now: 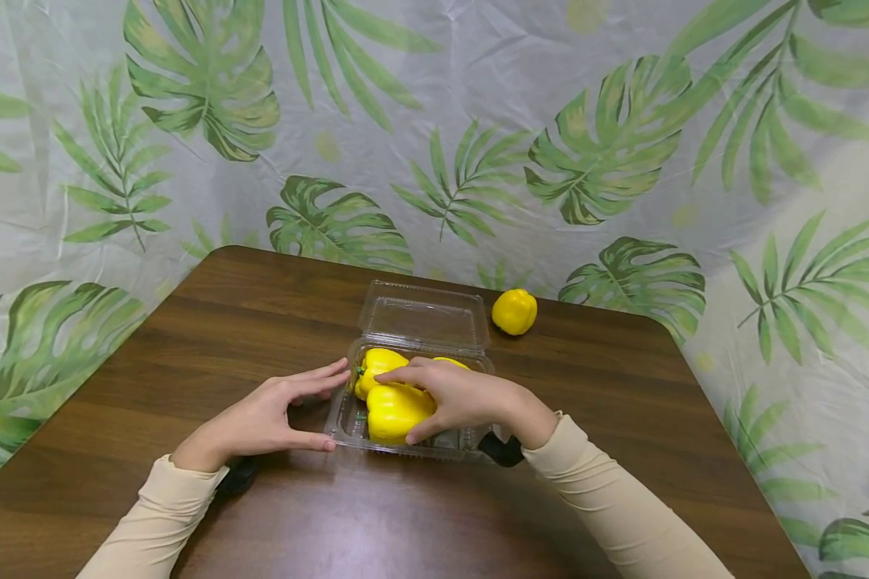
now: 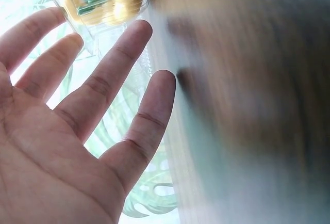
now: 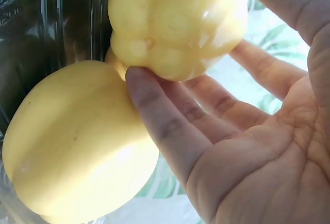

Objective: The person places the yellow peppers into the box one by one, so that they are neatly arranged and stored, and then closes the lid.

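A clear plastic clamshell box (image 1: 340, 426) lies with its lid (image 1: 426, 318) folded back. Inside it, my right hand (image 1: 467, 394) grips a yellow bell pepper (image 1: 391, 414) at the front left, thumb on the near side and fingers over the far side. Behind that one sits another yellow bell pepper (image 1: 382, 363), its green stem facing left. A third pepper (image 1: 452, 362) is mostly hidden by the right hand. My left hand (image 1: 268, 414) is beside the box's left wall, fingers spread and extended, thumb at the near left corner; whether its fingertips touch the plastic I cannot tell.
One more yellow bell pepper (image 1: 514, 312) stands on the brown wooden table (image 1: 261, 322) to the right of the lid, near the back edge. A leaf-patterned cloth (image 1: 478, 96) hangs behind the table.
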Tool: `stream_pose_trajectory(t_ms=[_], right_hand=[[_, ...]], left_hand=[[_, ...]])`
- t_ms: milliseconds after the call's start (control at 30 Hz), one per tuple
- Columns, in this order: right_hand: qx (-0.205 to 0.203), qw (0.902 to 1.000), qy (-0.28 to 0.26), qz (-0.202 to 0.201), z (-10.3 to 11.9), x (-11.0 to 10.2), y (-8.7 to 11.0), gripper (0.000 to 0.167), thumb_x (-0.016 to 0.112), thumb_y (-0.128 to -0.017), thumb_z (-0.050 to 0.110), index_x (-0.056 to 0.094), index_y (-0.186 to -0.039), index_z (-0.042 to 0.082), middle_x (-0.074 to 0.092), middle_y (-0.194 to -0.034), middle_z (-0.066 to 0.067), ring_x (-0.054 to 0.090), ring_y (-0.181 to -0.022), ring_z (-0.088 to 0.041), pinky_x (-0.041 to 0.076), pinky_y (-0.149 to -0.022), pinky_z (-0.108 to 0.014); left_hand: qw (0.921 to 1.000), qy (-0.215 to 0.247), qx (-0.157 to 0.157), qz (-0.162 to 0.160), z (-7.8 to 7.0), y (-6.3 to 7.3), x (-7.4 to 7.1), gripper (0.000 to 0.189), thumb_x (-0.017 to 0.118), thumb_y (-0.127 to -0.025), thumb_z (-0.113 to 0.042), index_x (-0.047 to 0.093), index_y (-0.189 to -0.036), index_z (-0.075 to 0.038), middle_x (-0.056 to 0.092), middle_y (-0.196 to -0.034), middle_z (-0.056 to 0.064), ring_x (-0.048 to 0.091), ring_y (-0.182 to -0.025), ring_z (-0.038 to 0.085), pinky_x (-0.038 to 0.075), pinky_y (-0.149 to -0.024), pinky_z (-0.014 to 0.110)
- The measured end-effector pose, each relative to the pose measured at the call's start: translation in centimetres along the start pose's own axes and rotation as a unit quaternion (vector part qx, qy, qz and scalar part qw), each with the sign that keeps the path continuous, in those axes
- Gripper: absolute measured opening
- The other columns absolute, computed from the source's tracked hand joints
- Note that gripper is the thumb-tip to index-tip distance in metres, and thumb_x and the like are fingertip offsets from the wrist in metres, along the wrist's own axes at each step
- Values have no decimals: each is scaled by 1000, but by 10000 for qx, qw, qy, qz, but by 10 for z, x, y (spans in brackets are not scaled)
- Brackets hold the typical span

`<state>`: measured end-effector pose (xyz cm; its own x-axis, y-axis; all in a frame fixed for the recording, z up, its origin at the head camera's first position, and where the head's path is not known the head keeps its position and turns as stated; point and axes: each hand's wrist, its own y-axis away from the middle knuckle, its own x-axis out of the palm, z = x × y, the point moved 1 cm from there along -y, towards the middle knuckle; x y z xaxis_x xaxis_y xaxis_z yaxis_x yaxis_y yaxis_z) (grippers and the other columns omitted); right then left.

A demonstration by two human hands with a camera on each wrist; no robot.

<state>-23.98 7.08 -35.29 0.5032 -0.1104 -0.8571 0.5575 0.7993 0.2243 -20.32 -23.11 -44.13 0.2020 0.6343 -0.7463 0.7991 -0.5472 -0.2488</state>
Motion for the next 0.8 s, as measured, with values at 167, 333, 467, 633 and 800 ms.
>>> stream_pose_trajectory(t_ms=[167, 333, 467, 633, 800], right_hand=[[-261, 9996, 109, -93, -2, 0, 1, 81, 90, -89, 25, 51, -159, 14, 53, -163, -10, 51, -150, -29, 41, -125, -47], [-424, 9989, 191, -108, -2, 0, -1, 80, 90, -89, 24, 52, -158, 11, 56, -161, -10, 53, -148, -29, 42, -124, -45], [-435, 9987, 241, -99, -2, 1, -3, 81, 91, -89, 25, 52, -158, 10, 56, -160, -10, 54, -147, -28, 43, -123, -44], [-366, 9990, 228, -85, -2, 3, -4, 82, 91, -89, 26, 52, -159, 11, 56, -160, -10, 54, -147, -27, 44, -123, -44], [-248, 9995, 193, -83, -3, 6, -5, 83, 91, -88, 31, 52, -159, 14, 56, -158, -11, 54, -145, -28, 45, -121, -44]], left_hand=[[10000, 83, 47, 20, 0, 0, -1, 95, 95, -80, -46, 54, -160, -18, 44, -171, 2, 65, -139, 25, 53, -112, 53], [9999, 111, 62, 50, 0, 0, -2, 94, 96, -78, -46, 56, -158, -18, 45, -171, 2, 49, -153, 31, 44, -118, 61], [10000, 65, 47, 53, -1, 0, -3, 94, 97, -77, -45, 57, -158, -18, 45, -171, 2, 49, -153, 30, 44, -118, 61], [10000, -30, 80, 23, -2, 0, -3, 94, 97, -76, -44, 57, -157, -16, 45, -170, 3, 50, -152, 30, 44, -118, 60], [9999, -72, 118, 9, -1, -1, -2, 95, 96, -76, -47, 57, -157, -17, 46, -170, 2, 51, -151, 30, 45, -118, 59]])
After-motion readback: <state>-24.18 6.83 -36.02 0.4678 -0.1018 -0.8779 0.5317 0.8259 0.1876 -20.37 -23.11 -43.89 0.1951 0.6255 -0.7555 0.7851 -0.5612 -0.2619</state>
